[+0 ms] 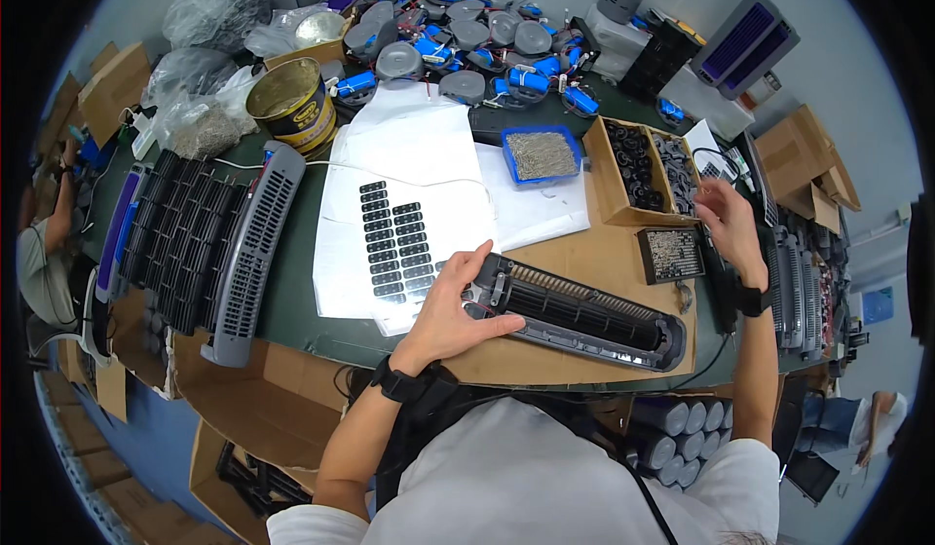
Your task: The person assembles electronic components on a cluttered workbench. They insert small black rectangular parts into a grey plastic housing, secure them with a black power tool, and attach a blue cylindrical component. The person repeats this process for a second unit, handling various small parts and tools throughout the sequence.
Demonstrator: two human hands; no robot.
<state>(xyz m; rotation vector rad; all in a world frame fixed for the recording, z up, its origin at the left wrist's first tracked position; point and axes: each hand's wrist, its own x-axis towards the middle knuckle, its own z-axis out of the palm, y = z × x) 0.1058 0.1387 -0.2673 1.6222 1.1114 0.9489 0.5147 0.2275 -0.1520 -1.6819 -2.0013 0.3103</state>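
My left hand [453, 316] is closed on the left end of a tower fan housing [672, 345], a long dark grey shell that lies on a cardboard sheet. Inside the shell sits a black slatted fan roller [575, 313]. My right hand [729, 219] is up at the right edge of a wooden parts box [609, 194], its fingers curled together; whether a small part is between them I cannot make out. The box's left compartment holds black ring-like parts [633, 165], the right one small grey parts [672, 170]. Below it stands a black tray of screws [674, 255].
A blue tray [542, 155] of metal pins lies behind the housing, near white sheets with black labels [394, 243]. Grey discs with blue battery packs [467, 34] are heaped at the back. Stacked black rollers [185, 238] and a yellow-black bucket [292, 107] stand left.
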